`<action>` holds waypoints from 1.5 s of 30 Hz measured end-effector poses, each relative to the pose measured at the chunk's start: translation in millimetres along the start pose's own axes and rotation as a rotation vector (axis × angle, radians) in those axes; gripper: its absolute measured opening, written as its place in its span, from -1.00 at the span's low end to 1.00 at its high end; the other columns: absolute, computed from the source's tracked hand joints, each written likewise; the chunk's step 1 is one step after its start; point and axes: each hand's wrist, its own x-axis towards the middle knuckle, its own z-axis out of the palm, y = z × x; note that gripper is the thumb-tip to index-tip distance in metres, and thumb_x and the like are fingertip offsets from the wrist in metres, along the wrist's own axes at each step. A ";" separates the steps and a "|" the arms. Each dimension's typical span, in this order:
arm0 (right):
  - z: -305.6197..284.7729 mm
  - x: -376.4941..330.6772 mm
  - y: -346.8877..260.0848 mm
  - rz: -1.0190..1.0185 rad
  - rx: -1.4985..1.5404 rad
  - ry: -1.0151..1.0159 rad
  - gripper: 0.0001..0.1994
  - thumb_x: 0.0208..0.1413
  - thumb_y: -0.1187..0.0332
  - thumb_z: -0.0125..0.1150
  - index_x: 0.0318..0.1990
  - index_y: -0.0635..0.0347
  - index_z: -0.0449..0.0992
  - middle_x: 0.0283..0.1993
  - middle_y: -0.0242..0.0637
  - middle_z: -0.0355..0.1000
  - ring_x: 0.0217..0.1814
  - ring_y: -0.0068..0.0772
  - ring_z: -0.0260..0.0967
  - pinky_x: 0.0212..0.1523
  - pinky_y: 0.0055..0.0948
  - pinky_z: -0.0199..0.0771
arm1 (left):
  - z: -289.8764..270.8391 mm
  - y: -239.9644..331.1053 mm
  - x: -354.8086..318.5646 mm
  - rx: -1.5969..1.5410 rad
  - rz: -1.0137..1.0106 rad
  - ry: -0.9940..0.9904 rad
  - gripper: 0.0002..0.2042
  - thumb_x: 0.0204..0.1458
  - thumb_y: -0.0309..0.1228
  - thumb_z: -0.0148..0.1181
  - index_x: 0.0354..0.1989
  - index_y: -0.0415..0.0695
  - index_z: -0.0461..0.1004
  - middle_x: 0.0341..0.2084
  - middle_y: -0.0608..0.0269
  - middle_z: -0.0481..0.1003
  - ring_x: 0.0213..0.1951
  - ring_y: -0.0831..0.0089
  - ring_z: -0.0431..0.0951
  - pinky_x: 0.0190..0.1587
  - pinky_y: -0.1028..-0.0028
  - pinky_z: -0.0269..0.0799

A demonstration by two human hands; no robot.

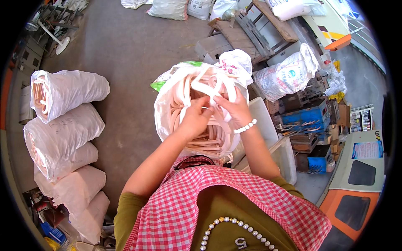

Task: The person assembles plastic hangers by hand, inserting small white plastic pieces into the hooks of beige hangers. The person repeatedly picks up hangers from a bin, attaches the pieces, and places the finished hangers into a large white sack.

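- The white plastic hanger (208,87) sits at the mouth of the open sack, just above both hands; its lower edge runs down into the fingers, which meet at about the middle of the piece.
- Its long axis lies roughly across the view, tilted a little, with the curved arms bowing upward and away from the person; which end carries the hook cannot be told.
- The left hand (195,118) is closed narrowly, fingertips pinching the hanger's lower part from the left.
- The right hand (234,108) is likewise pinched shut on the same hanger from the right, fingertips almost touching those of the left; a white bead bracelet (246,126) circles its wrist.
- Directly below and around the grip is the white plastic sack (164,109), its mouth spread open, packed with cream-coloured hangers (205,140) stacked on edge.
- To the right of the grip stands a clear plastic bin (282,154), and beyond it a cluttered blue machine (307,115).
- Well to the left of the grip, filled white sacks (67,121) lie piled on the concrete floor (125,50).
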 end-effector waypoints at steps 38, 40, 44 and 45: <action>-34.9 -102.0 -24.5 0.237 -0.148 -0.318 -0.59 -0.03 0.41 0.37 0.00 0.27 0.44 -0.21 -0.40 0.47 -0.20 -0.65 0.40 -0.21 -0.61 0.46 | 18.4 57.7 -50.6 -0.909 -0.161 -0.256 -0.48 0.23 -0.12 -0.06 0.31 -0.05 0.12 0.19 -0.07 0.22 0.17 0.12 0.32 0.22 0.14 0.26; -40.0 -102.9 -25.8 0.221 -0.137 -0.259 -0.63 -0.02 0.43 0.36 -0.03 0.27 0.46 -0.20 -0.41 0.48 -0.24 -0.65 0.41 -0.21 -0.61 0.46 | 17.3 50.6 -52.2 -1.025 -0.193 -0.254 -0.46 0.24 -0.08 -0.12 0.33 -0.05 0.08 0.19 -0.10 0.21 0.17 0.11 0.33 0.22 0.15 0.27; -50.2 -108.1 -39.6 0.125 -0.223 -0.304 -0.66 -0.02 0.47 0.35 -0.06 0.30 0.48 -0.19 -0.38 0.52 -0.24 -0.65 0.42 -0.18 -0.60 0.46 | 9.4 34.7 -50.7 -1.141 -0.235 -0.191 -0.40 0.25 0.00 -0.22 0.34 -0.12 -0.04 0.16 -0.16 0.24 0.18 0.04 0.32 0.21 0.16 0.29; -50.5 -109.0 -40.4 0.066 -0.296 -0.324 -0.67 -0.03 0.47 0.36 -0.07 0.31 0.49 -0.20 -0.38 0.52 -0.23 -0.66 0.42 -0.18 -0.60 0.46 | 6.8 30.4 -48.1 -1.188 -0.233 -0.195 -0.39 0.24 0.00 -0.20 0.33 -0.13 -0.05 0.14 -0.17 0.26 0.18 0.02 0.32 0.21 0.16 0.30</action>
